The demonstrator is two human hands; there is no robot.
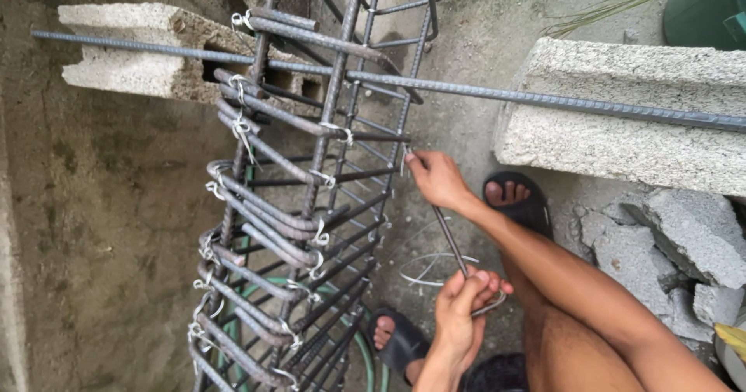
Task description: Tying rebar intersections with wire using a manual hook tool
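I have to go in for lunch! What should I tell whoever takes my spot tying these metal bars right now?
Right hand: fingertips pinch tie wire at a joint on the rebar cage's right side.
Left hand: gripping the handle of a thin hooked metal rod that points up toward that joint.
The cage hangs from a long rebar laid across two concrete blocks.
Done: many joints on the cage's left side already carry wire ties.
Left: this joint is not yet twisted tight. Loose wire lies on the ground beside the feet.

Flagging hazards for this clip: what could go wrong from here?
1. The right hand pinches tie wire at the rebar cage; cut wire ends could prick bare fingers.
2. The left hand grips a thin hooked tool; a slip might jab the forearm.
3. Feet in open sandals sit near broken concrete blocks.
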